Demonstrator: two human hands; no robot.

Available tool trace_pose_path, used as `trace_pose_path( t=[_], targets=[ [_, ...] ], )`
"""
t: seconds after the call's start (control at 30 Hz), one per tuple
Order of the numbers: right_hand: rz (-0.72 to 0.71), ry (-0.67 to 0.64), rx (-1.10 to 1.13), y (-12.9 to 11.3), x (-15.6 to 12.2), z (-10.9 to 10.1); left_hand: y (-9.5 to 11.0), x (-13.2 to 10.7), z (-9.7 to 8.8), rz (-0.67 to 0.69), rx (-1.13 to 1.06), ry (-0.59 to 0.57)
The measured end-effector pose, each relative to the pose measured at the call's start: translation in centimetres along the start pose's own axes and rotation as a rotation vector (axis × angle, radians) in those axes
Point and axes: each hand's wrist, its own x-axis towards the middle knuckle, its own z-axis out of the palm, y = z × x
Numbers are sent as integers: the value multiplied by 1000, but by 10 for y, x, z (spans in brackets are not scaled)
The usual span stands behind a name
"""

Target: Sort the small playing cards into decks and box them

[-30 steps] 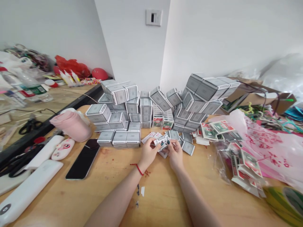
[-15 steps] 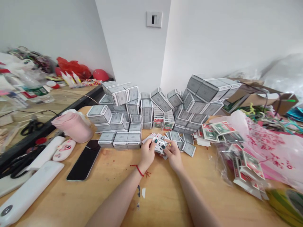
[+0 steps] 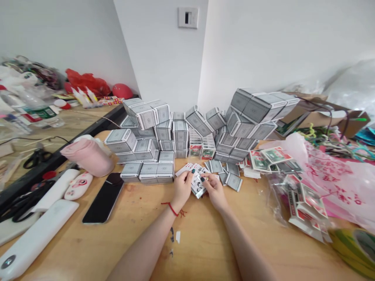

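Observation:
My left hand (image 3: 182,192), with a red string bracelet on its wrist, is closed with the thumb pressed on some playing cards (image 3: 198,187). The cards are face up and tilted, low over the table's middle. On their right side my right hand (image 3: 216,193) pinches at the upper edge; exactly how many cards it grips is hidden. Behind the hands lie loose face-up cards (image 3: 187,168). Several grey-backed card packs (image 3: 233,182) lie just to the right. Boxed decks with red and green ends (image 3: 195,150) stand further back.
Stacked grey card blocks rise at left (image 3: 156,171) and right (image 3: 250,103). On the left lie a black phone (image 3: 103,199), pink cloth roll (image 3: 89,156) and white device (image 3: 41,238). Opened card boxes (image 3: 309,207), pink plastic (image 3: 336,175) and yellow tape (image 3: 348,246) occupy the right.
The cards between my hands now show more of their faces and tilt further down. My right fingers have shifted up along their edge. The view has moved slightly.

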Motion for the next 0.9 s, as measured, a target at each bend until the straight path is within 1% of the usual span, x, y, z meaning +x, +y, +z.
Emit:
trace_pose_path(
  t=[0.1,0.23,0.3,0.4,0.47,0.57,0.67,0.77,0.9],
  targets=[
    [24,-28,23,-1,-1,1,-1,1,-1,-4,31,-4],
    [27,-42,10,1,-1,3,0,2,-2,-31,-8,2],
    [7,-29,-8,3,-1,5,1,2,-1,-53,-45,21],
    [-40,28,-12,5,1,7,1,2,0,-78,-123,24],
    [-66,66,7,6,2,7,2,1,0,-63,-145,-3],
    [-78,83,25,6,3,7,6,0,0,18,-122,-57],
    [-61,63,26,6,3,7,8,-2,0,53,-110,-71],
    [-37,52,36,6,2,9,7,-3,1,17,-120,-62],
    [34,94,81,6,0,12,5,-6,4,-3,-181,-50]
  ],
)
